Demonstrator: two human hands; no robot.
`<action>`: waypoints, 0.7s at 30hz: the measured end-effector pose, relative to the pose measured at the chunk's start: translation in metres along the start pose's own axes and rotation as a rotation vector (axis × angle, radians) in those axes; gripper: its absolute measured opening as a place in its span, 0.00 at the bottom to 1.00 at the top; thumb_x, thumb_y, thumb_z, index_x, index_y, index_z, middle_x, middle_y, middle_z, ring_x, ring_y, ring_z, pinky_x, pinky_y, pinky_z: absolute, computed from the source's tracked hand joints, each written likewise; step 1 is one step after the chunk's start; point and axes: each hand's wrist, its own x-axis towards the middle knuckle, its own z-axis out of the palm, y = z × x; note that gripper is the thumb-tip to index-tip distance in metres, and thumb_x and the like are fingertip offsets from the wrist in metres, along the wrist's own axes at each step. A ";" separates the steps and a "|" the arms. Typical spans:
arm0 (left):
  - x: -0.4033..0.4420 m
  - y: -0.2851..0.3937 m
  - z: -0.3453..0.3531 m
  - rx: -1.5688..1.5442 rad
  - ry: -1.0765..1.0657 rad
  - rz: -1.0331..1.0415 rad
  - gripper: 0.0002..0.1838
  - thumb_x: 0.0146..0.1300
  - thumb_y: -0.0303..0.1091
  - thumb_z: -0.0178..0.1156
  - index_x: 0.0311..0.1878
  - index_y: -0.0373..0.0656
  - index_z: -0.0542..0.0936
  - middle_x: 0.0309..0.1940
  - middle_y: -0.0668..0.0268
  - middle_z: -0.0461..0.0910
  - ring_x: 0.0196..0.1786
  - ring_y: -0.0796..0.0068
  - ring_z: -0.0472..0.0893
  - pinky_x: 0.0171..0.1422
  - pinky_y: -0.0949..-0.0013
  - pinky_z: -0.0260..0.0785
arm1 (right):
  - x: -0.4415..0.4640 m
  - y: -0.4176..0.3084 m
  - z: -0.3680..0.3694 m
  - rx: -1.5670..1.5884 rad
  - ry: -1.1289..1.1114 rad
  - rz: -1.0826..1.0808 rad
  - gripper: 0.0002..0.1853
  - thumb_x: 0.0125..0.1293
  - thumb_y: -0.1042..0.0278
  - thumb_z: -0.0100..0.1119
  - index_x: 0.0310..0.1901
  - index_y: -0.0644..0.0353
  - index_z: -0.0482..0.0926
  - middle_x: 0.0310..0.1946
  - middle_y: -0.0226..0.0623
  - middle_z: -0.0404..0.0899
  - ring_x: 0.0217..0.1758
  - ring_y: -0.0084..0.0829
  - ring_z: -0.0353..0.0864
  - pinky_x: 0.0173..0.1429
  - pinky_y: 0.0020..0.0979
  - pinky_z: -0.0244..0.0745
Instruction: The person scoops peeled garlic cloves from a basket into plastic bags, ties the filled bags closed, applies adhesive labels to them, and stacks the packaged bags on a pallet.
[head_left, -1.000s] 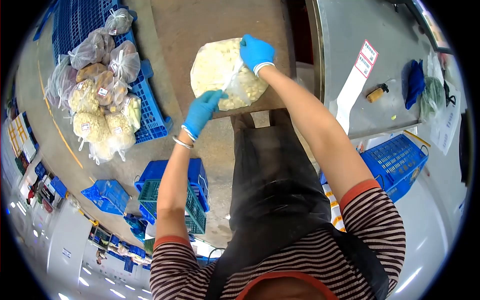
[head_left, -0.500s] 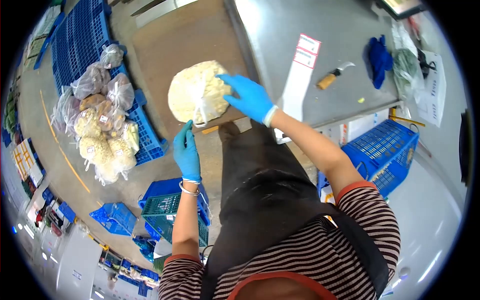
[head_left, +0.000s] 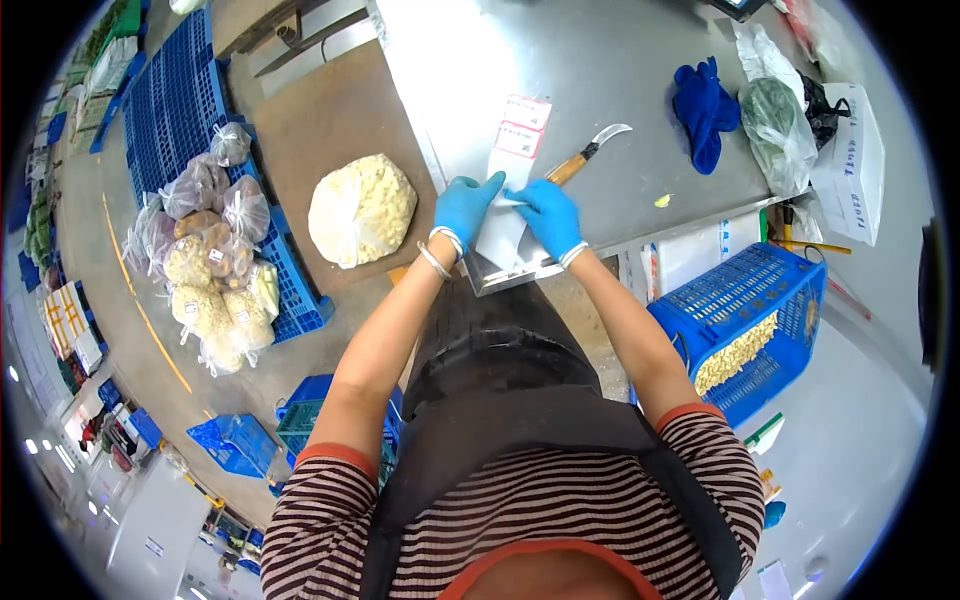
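A white strip of labels point(head_left: 517, 140) with red-bordered printed stickers lies at the near edge of the metal table. My left hand point(head_left: 463, 212), in a blue glove, is closed at the strip's left edge with the thumb along it. From the other side my gloved right hand point(head_left: 550, 218) pinches the strip, fingertips close to my left thumb. Just beyond the right hand lies a curved-blade knife point(head_left: 570, 168) with a wooden handle. To the left, untouched, a tied clear bag of pale yellow pieces point(head_left: 362, 210) rests on a brown board point(head_left: 330, 110).
Filled produce bags point(head_left: 215, 250) are heaped on a blue pallet point(head_left: 290, 290) at left. A blue cloth or glove point(head_left: 706, 115) and a bag of something green point(head_left: 777, 135) lie on the metal table point(head_left: 450, 60). Below right stands a blue crate point(head_left: 745, 335) holding pale pieces.
Both hands have left the bag of pale pieces and moved right to the label strip. The bag now sits on the board without a hand on it. The view has shifted.
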 end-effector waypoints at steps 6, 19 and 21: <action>0.012 0.011 0.010 -0.513 -0.298 -0.010 0.21 0.62 0.44 0.65 0.46 0.33 0.82 0.34 0.63 0.84 0.34 0.75 0.81 0.40 0.73 0.75 | -0.015 0.001 -0.035 0.134 -0.235 -0.030 0.13 0.61 0.61 0.64 0.48 0.47 0.85 0.35 0.35 0.78 0.40 0.38 0.78 0.47 0.34 0.74; 0.001 0.032 0.027 -0.431 -0.319 0.059 0.15 0.64 0.31 0.59 0.51 0.33 0.82 0.38 0.65 0.83 0.37 0.77 0.81 0.42 0.75 0.74 | 0.055 0.007 -0.085 0.144 -0.196 0.262 0.20 0.65 0.43 0.54 0.51 0.43 0.84 0.32 0.35 0.83 0.37 0.38 0.81 0.44 0.38 0.76; -0.004 0.042 0.022 -0.424 -0.279 0.067 0.15 0.65 0.32 0.59 0.51 0.34 0.81 0.36 0.66 0.82 0.34 0.77 0.80 0.40 0.73 0.75 | 0.059 0.010 -0.085 -0.058 -0.068 0.097 0.19 0.65 0.45 0.55 0.52 0.41 0.84 0.32 0.35 0.83 0.37 0.38 0.80 0.43 0.38 0.76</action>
